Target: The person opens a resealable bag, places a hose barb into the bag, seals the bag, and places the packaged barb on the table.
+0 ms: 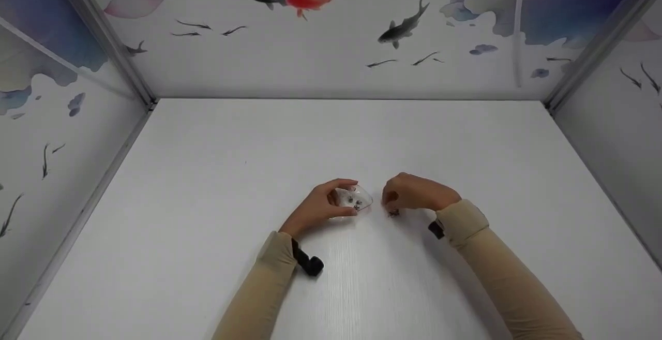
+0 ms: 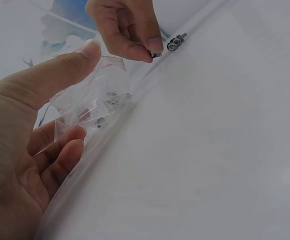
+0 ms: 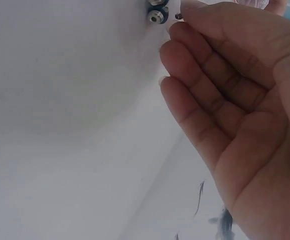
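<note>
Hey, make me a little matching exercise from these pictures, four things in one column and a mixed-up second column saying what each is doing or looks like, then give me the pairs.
Column one
1. Left hand
2. Right hand
3. Plastic bag
4. Sleeves

Column two
A. Pinching a small metal piece
B. Tan
C. Holding the plastic bag
D. See-through, with small metal parts inside

Right pairs
1-C
2-A
3-D
4-B
</note>
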A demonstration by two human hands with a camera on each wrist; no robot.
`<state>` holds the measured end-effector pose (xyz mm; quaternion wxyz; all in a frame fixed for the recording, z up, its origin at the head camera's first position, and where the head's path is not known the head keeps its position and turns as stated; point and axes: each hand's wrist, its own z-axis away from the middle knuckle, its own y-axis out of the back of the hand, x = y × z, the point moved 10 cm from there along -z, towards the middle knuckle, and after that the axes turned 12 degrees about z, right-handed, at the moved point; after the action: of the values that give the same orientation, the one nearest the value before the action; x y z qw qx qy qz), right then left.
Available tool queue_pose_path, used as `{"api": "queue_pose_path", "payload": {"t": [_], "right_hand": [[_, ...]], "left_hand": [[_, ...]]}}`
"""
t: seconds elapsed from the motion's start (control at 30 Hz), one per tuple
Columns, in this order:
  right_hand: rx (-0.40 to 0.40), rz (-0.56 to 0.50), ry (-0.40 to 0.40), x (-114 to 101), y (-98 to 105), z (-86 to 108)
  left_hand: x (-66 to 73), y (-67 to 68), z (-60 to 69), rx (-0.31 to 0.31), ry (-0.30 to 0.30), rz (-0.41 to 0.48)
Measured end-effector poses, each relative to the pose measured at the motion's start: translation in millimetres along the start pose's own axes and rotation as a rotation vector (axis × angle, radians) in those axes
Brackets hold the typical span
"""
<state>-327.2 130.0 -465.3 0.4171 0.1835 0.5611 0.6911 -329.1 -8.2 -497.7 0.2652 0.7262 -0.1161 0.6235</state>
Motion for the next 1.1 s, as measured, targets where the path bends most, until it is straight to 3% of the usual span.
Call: {"api": "queue_pose_path", "payload": {"t": [0.47, 0.73, 1.1], "right_hand": [[0.058, 0.024, 0.000, -2.8, 15.1, 0.7], [0.115, 0.045, 0.087, -14.2, 27.4, 1.7], [0.175, 0.059, 0.154, -29.6, 38.9, 0.8]], "left_hand": [[-0.2, 0.2, 0.2, 0.003, -0.002, 0.008], [0.9, -0.1, 0.9, 0.005, 0.035, 0.021], [-0.7, 0.3, 0.2, 0.009, 0.010, 0.002]]}}
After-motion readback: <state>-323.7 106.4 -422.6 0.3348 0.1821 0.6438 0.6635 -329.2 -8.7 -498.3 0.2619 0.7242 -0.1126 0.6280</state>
